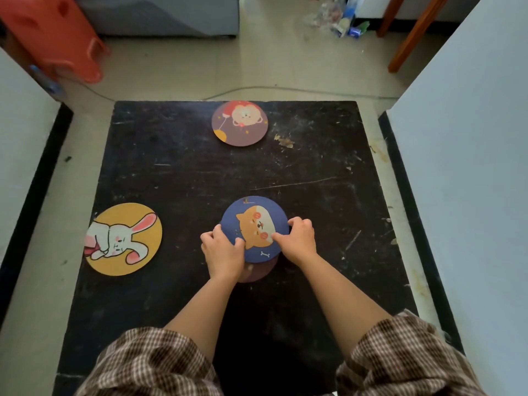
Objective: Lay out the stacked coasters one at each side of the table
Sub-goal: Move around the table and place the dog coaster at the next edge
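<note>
A blue coaster with an orange dog point(253, 224) sits near the middle of the black table point(183, 178), on top of a dull purple coaster point(261, 270) whose near edge peeks out below. My left hand point(223, 250) pinches the blue coaster's left rim and my right hand point(298, 238) pinches its right rim. A yellow rabbit coaster point(125, 238) lies flat at the table's left side. A purple bear coaster point(240, 122) lies flat at the far side.
An orange plastic stool point(54, 35) stands on the floor at the far left. White panels flank the table, left point(20, 144) and right point(468, 172). A wooden chair leg point(414, 35) and plastic litter point(343, 18) are at the far right. A cable point(285, 88) crosses the floor.
</note>
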### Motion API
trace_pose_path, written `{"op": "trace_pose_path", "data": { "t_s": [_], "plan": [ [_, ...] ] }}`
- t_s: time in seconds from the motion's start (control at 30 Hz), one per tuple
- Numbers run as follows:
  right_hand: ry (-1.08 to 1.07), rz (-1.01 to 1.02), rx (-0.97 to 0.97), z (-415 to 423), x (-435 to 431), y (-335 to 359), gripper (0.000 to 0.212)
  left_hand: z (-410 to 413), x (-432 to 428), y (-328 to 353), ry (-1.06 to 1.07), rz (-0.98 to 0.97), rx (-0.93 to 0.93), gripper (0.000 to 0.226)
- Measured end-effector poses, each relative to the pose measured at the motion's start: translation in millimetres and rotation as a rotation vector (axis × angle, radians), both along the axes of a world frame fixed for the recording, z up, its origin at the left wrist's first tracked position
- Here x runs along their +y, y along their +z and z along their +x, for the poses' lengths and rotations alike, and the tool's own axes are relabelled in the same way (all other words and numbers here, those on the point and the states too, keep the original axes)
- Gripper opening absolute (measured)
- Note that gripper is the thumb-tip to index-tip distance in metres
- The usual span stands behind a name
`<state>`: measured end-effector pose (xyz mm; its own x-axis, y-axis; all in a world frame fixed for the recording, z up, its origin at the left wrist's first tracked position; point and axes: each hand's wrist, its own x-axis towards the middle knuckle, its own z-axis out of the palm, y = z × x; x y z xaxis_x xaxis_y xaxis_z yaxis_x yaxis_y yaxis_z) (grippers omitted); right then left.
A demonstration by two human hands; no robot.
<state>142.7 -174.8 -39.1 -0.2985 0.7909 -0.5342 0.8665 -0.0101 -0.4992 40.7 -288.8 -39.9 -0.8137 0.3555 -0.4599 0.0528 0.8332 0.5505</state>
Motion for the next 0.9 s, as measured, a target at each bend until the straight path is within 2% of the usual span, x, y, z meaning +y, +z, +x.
{"op": "trace_pose_path", "data": {
  "t_s": [0.13,0.23,0.3,0.5,0.67,0.8,0.9],
  "plan": [
    [-0.267,-0.131,0.148,-10.5,10.4,5.4,0.034,-11.8,3.2,-2.6,0.085,0.035,-0.075,0.055],
    [-0.247,-0.140,0.166,-10.6,11.9,10.5,0.035,-12.6,-0.1,-3.6,0.090,0.057,-0.078,0.054],
    [-0.233,-0.186,0.205,-7.0,9.2,13.7,0.025,-7.4,-3.0,-2.0,0.105,0.049,-0.083,0.052],
    [-0.381,-0.388,0.347,21.1,-6.6,24.8,0.022,12.4,-21.9,9.2,0.286,-0.038,-0.207,0.028],
    [-0.444,-0.517,0.350,62.9,-34.6,26.7,0.030,52.0,-43.8,11.7,0.287,0.171,-0.371,0.020],
    [-0.443,-0.635,0.359,104.5,-58.9,29.0,0.031,87.4,-69.7,14.9,0.289,0.319,-0.500,0.041],
    [-0.374,-0.710,0.354,135.5,-77.0,27.1,0.031,107.8,-91.3,13.3,0.250,0.396,-0.522,0.048]
  ]
}}
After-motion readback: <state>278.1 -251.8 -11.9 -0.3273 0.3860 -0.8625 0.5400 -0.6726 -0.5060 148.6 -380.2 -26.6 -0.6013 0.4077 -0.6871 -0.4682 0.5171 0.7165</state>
